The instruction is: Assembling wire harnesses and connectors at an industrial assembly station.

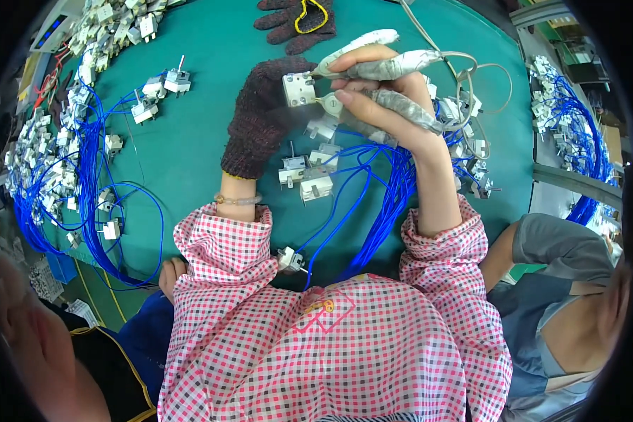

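Observation:
My left hand (pixel 257 116), in a dark knitted glove, is closed on a small white block (pixel 300 90) with metal contacts on its face. My right hand (pixel 394 116) is bare and closed around a tweezer-like electric tool (pixel 401 66). Its two arms are wrapped in whitish tape, and cables trail from their ends. The tool's tips meet the right side of the block, one high and one lower. Below my hands lie several similar white blocks (pixel 316 186) on blue wires (pixel 394 186), which run down toward my lap.
A dark glove with a yellow cuff (pixel 302 17) lies at the far edge of the green table (pixel 190 133). Bundles of wired blocks (pixel 91 155) and a heap of loose blocks (pixel 116 28) fill the left. People sit close on both sides, one in a grey sleeve (pixel 563 239).

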Demonstrator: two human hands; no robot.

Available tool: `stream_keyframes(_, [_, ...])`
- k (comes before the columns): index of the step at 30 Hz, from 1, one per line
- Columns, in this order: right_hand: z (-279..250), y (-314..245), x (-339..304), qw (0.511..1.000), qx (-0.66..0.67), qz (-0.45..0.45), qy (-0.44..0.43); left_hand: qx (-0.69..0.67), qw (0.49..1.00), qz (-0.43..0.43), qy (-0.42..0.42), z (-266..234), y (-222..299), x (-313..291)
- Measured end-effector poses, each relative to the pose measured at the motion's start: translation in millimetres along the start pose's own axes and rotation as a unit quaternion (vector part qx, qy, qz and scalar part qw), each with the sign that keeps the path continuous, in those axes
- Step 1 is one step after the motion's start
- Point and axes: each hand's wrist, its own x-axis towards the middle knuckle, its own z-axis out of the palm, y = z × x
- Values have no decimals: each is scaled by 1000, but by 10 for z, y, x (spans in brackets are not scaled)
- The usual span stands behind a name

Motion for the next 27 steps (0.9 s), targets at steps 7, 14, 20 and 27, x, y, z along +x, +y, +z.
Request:
stream_keyframes(7, [-11,75,22,997,-43,-53,-47,69,997,-18,-13,55,52,-14])
stream_keyframes(14, [-22,92,18,995,-43,-52,-71,41,998,-33,-19,25,59,-28])
stream_keyframes(20, [-9,96,14,992,-79,-55,-77,36,998,-20,-56,-34,89,-19])
stream_keyframes(27, [36,49,-33,992,-101,-32,-61,131,990,-15,-57,-77,31,7])
